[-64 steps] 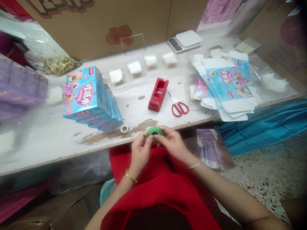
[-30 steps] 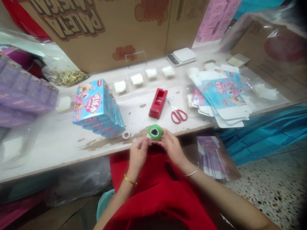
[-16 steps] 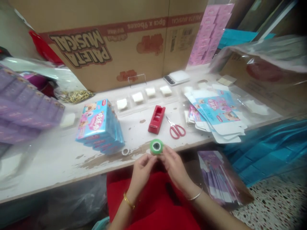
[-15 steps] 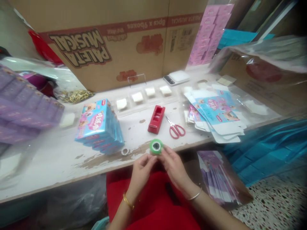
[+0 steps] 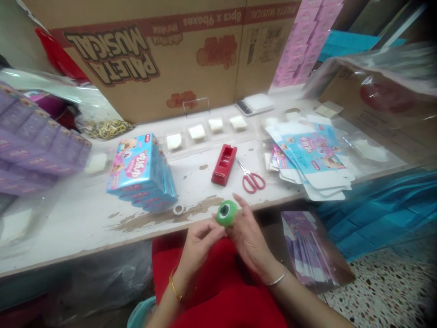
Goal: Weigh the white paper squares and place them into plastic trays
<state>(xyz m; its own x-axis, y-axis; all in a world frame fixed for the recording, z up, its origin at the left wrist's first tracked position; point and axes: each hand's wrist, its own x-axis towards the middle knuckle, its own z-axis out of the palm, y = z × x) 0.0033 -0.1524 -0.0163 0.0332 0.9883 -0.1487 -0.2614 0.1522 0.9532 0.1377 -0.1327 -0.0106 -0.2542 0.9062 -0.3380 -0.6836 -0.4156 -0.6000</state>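
Observation:
A green tape roll (image 5: 226, 212) with a white core is held over the table's front edge. My right hand (image 5: 248, 234) grips it from the right, its index finger raised. My left hand (image 5: 202, 239) is pinched at the roll's lower left; what its fingertips hold is too small to make out. Beyond the hands lie a red tape dispenser (image 5: 224, 165) and red-handled scissors (image 5: 251, 178). A small white ring (image 5: 178, 209) rests near the front edge, left of the roll.
Stacked blue boxes (image 5: 139, 171) stand left of centre, with purple boxes (image 5: 37, 136) farther left. Flat blue cartons (image 5: 314, 152) lie at the right. White packets, a scale (image 5: 255, 104) and a big cardboard box (image 5: 177, 59) are behind.
The green roll has tilted and turned in my right hand, whose index finger has lifted. My left hand has shifted slightly, and the view has moved a little.

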